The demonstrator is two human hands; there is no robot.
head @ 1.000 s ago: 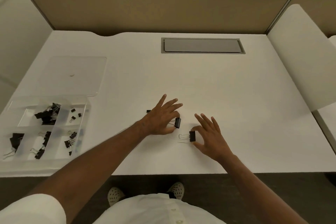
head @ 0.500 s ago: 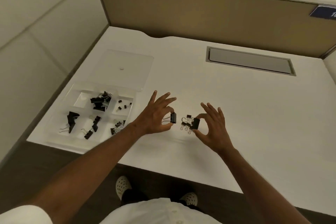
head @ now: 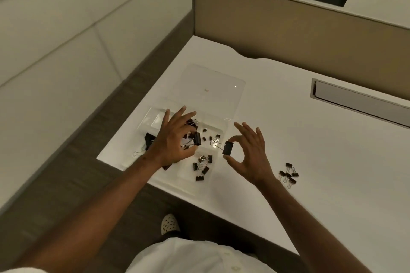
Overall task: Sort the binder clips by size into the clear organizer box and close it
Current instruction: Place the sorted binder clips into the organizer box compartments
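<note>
Black binder clip point(head: 197, 138) pinched in left hand point(head: 175, 139) grip, held above the clear organizer box point(head: 224, 127) at the table's point(head: 288, 139) left edge. Right hand point(head: 250, 155) grip pinches a second binder clip point(head: 228, 147) between thumb and forefinger, over the box's right side. Lid point(head: 210, 91) lies open behind. Sorted clips point(head: 202, 167) sit in compartments; loose clips point(head: 288, 174) lie on the table, right of the box.

I read no text, label, brand or number anywhere in my view, nothing legible on the clear organizer box point(head: 224, 127), nothing on the binder clips point(head: 288, 173), nothing on the desk partition point(head: 288, 35)
</note>
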